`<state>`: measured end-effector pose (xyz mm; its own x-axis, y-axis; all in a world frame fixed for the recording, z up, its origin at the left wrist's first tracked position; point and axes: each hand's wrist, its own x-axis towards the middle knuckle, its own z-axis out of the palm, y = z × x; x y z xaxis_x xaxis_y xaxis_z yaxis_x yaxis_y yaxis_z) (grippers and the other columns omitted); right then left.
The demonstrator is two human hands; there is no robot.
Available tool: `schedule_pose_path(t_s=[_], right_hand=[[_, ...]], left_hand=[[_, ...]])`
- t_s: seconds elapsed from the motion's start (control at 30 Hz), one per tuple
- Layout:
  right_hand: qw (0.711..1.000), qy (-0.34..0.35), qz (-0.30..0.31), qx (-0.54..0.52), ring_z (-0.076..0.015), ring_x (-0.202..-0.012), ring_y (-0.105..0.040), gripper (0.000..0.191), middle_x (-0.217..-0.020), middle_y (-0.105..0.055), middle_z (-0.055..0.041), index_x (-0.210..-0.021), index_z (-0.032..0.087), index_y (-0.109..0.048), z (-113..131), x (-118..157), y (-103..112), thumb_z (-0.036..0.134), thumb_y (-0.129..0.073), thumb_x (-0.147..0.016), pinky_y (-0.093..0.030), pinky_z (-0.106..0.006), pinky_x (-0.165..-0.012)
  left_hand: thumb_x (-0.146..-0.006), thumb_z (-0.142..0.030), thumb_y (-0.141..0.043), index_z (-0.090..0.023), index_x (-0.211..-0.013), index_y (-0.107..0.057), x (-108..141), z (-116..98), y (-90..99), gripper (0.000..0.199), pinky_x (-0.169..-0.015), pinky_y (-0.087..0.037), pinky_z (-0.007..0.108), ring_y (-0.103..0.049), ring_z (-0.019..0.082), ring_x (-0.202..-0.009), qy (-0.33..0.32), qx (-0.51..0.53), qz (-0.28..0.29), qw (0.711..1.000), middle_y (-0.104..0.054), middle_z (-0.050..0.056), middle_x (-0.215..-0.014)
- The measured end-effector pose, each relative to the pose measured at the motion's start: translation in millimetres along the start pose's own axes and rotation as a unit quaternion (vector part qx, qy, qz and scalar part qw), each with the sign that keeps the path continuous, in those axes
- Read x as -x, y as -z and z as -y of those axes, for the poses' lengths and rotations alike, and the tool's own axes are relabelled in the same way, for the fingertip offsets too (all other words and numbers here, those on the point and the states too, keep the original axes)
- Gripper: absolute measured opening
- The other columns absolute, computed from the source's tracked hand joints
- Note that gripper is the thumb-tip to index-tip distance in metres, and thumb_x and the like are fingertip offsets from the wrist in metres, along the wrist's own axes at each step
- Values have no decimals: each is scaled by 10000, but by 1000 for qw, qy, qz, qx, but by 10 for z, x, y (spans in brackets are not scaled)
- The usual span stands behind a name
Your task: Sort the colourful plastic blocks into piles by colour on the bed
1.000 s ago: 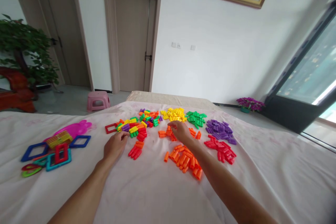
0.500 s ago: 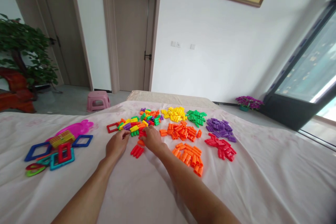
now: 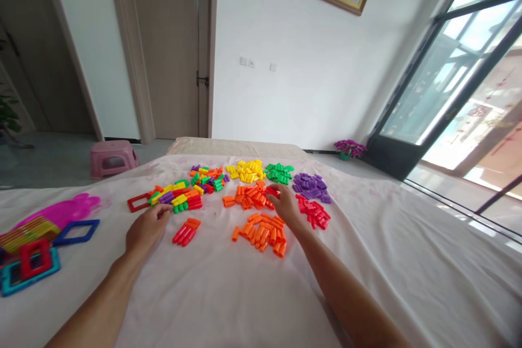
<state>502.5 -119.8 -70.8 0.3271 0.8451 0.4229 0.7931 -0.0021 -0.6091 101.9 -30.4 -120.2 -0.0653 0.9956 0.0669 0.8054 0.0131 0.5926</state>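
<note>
My right hand (image 3: 285, 205) is closed on a red piece (image 3: 272, 190), over the right edge of an orange pile (image 3: 249, 197). Its fingers are near the red pile (image 3: 315, 212). My left hand (image 3: 147, 225) rests at the left end of a mixed-colour cluster (image 3: 179, 197), fingers bent together; what they hold, if anything, is too small to tell. Several red pieces (image 3: 185, 232) with an orange one lie in front of the cluster. A second orange pile (image 3: 263, 232) lies nearer me. Yellow (image 3: 246, 171), green (image 3: 279, 173) and purple (image 3: 312, 187) piles sit farther back.
On the left of the cloth-covered table (image 3: 228, 293) lie a pink toy (image 3: 61, 212), a blue frame (image 3: 76, 232), a red frame (image 3: 36, 259) and a teal frame (image 3: 30, 277). A pink stool (image 3: 113, 159) stands on the floor behind.
My right hand has moved from the mixed cluster rightward to between the orange and red piles, now with a red piece. My left hand stays by the cluster. The view has turned right.
</note>
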Motion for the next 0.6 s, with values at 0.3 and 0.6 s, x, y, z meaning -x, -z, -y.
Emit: schedule_pose_path(t_s=[0.3, 0.6], right_hand=[[952, -79, 33, 295, -352, -1355, -527, 405, -1475, -654, -73, -1315, 273, -748, -720, 185, 485, 436, -608, -972, -387, -489, -1116], [946, -70, 55, 311, -293, -1323, -582, 367, -1424, -697, -70, -1254, 263, -761, -813, 286, 440, 315, -564, -949, -343, -421, -1148]], left_hand=[[-949, -436, -486, -252, -1216, -769, -26, 42, -13, 431, -752, -473, 322, -728, 276, -1019, -13, -1, 1, 1000, -794, 73, -1226], [-931, -419, -497, -253, -1158, -793, -38, 56, -19, 408, -719, -481, 320, -738, 274, -951, -20, -3, -8, 1000, -810, 74, -1159]])
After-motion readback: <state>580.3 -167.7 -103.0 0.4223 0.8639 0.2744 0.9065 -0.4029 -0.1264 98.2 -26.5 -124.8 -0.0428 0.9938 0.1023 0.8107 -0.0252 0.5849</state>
